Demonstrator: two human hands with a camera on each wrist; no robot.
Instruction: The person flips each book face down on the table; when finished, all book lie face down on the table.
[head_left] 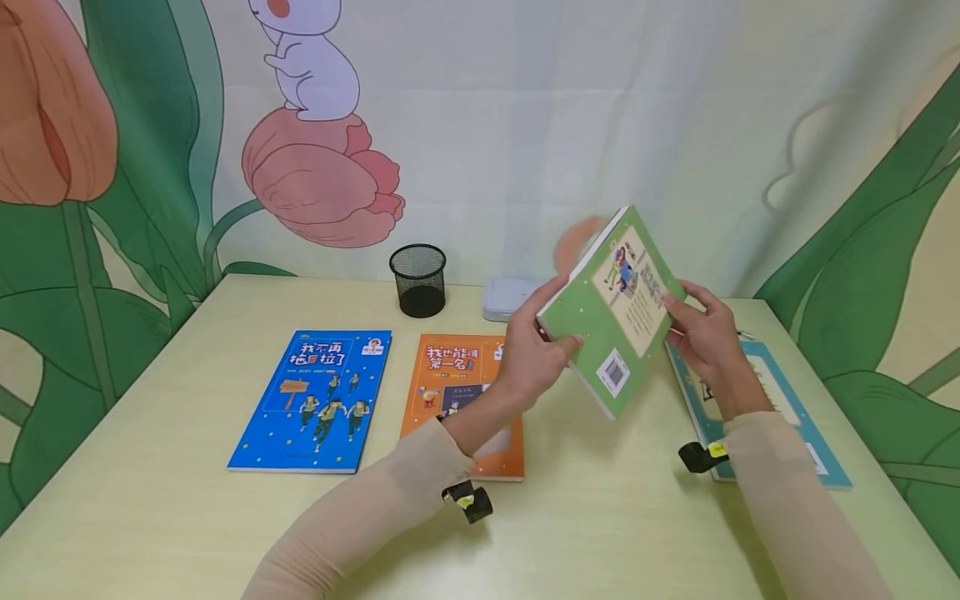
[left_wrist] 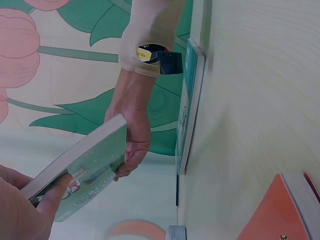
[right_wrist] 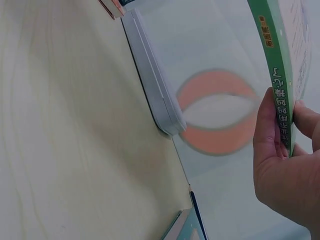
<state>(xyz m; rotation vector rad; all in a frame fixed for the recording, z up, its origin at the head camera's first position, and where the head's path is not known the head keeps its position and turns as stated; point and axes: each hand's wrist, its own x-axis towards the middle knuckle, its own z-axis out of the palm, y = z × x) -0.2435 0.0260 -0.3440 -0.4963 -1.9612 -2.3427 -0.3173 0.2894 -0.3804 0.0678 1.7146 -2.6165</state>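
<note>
Both hands hold a green book [head_left: 622, 308] tilted above the table, its back cover with a barcode facing the head camera. My left hand [head_left: 534, 354] grips its left edge, thumb on the cover. On the opposite edge, my right hand [head_left: 705, 333] pinches the book between thumb and fingers. The right wrist view shows the green spine with printed characters [right_wrist: 277, 75] in the right hand. Under the left forearm lies an orange book [head_left: 431, 392], partly hidden. A teal book [head_left: 795, 417] lies beneath the right hand and wrist, also partly covered.
A blue book [head_left: 311, 408] lies face up on the table's left side. Toward the back stand a black mesh pen cup [head_left: 420, 283] and a pale case [head_left: 502, 300], partly hidden by the left hand. Behind the table hangs a printed curtain [head_left: 480, 125].
</note>
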